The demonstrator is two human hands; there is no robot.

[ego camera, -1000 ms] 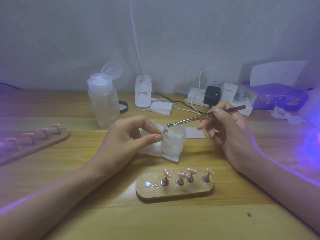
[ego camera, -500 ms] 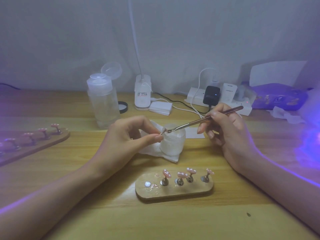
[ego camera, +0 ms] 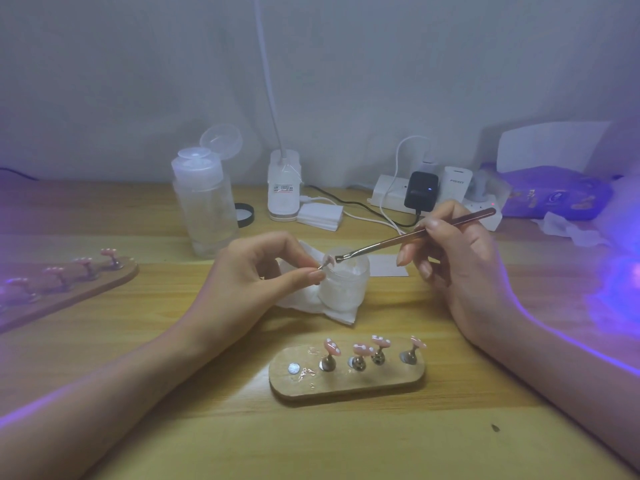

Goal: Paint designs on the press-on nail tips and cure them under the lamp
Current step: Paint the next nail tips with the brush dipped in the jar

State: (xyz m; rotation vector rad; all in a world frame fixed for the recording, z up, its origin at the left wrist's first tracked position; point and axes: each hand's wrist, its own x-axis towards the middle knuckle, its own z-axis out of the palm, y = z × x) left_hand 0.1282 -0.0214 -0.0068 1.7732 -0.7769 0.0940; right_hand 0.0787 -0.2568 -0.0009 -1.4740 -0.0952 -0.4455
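Note:
My left hand (ego camera: 256, 275) pinches a small metal stand with a pink nail tip (ego camera: 327, 262) between thumb and forefinger, in front of a frosted jar (ego camera: 343, 285). A thin rose-gold brush (ego camera: 412, 235) sits in the fingers of my right hand (ego camera: 460, 261), its tip touching the nail tip. Below them lies an oval wooden holder (ego camera: 349, 384) carrying several pink nail tips on metal stands, with one bare magnet spot at its left end. A second wooden holder (ego camera: 65, 282) with nail tips lies at the far left.
A white tissue (ego camera: 304, 303) lies under the jar. At the back stand a clear pump bottle (ego camera: 204, 202), a white lamp base (ego camera: 284, 185), a power strip with chargers (ego camera: 429, 190) and a purple packet (ego camera: 554, 194). Violet light glows at the right edge (ego camera: 620, 289).
The brush tip has come down from above the jar onto the nail tip held in my left hand. My left hand has stayed put.

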